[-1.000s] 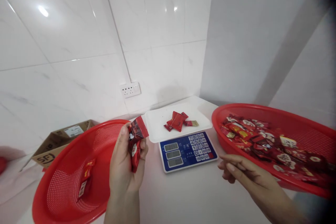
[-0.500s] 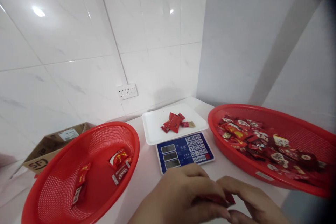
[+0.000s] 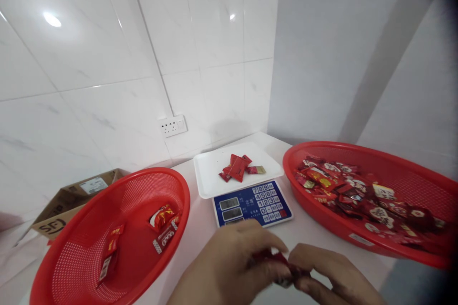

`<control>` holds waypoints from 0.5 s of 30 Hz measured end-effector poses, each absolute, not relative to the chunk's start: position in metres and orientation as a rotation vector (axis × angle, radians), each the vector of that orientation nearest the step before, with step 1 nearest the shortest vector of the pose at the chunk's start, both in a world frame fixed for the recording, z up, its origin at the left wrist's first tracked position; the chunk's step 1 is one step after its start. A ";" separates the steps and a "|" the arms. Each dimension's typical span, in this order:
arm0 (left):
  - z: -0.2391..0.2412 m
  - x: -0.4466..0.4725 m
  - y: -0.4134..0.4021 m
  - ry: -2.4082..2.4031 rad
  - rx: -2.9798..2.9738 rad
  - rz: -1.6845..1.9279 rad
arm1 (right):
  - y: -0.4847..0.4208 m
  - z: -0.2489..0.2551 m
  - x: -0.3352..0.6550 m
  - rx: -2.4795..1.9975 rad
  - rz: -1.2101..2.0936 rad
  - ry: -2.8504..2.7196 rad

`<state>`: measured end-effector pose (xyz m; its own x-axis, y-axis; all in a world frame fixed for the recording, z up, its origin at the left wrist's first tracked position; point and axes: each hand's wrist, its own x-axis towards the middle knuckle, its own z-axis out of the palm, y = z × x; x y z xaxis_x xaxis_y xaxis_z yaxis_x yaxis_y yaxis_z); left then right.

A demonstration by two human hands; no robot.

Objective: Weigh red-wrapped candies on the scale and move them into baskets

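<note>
The left hand point(image 3: 225, 267) and the right hand point(image 3: 332, 269) meet over the table point(image 3: 200, 217), at a dark red packet point(image 3: 274, 253). The left fingers are bent and pinch its body; the right fingers close in on its other end, finger above and thumb below, pinching there. The packet is partly hidden and blurred, so its print cannot be read.

Just beyond the hands stands a blue scale point(image 3: 250, 204), its lowest display partly covered by the left hand. On its white tray point(image 3: 207, 183) lies a small heap of red packets point(image 3: 237, 167), with one pink and gold packet point(image 3: 256, 170) beside them.

To the left, the left basket point(image 3: 138, 238) holds a few packets in two groups, well apart. To the right, the right basket point(image 3: 408, 178) holds a large pile of packets point(image 3: 358, 195). A cardboard box point(image 3: 53, 224) sits behind the left basket, and a socket point(image 3: 173, 126) is on the tiled wall point(image 3: 214, 33)
</note>
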<state>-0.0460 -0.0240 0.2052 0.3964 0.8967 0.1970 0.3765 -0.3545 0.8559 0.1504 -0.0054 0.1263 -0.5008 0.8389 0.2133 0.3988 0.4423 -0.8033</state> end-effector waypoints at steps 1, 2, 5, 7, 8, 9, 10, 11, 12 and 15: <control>0.203 -0.049 -0.022 1.180 1.793 1.056 | 0.000 0.126 0.149 -1.075 0.964 -2.042; 0.201 -0.053 -0.019 1.263 1.650 1.237 | 0.006 0.125 0.148 -1.123 0.991 -1.987; 0.200 -0.067 -0.012 1.290 1.213 1.713 | 0.028 0.117 0.145 -1.275 1.005 -1.826; 0.203 -0.074 -0.010 1.161 1.020 1.888 | 0.046 0.115 0.141 -1.322 0.968 -1.773; 0.205 -0.076 -0.009 1.103 0.960 1.941 | 0.055 0.116 0.138 -1.332 0.932 -1.769; 0.206 -0.077 -0.009 1.069 0.929 1.973 | 0.065 0.118 0.134 -1.342 0.879 -1.776; 0.207 -0.077 -0.010 1.059 0.919 1.998 | 0.074 0.122 0.130 -1.354 0.808 -1.789; 0.207 -0.077 -0.010 1.065 0.919 2.017 | 0.084 0.126 0.125 -1.368 0.723 -1.804; 0.207 -0.076 -0.010 1.079 0.926 2.029 | 0.093 0.131 0.121 -1.375 0.635 -1.823; 0.206 -0.074 -0.010 1.112 0.960 2.029 | 0.115 0.144 0.110 -1.412 0.451 -1.871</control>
<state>-0.0744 -0.0101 0.2060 -0.5391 0.7884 0.2965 -0.1743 -0.4488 0.8765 0.1099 0.1148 0.1435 -0.1234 0.9310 0.3434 0.6719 0.3331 -0.6615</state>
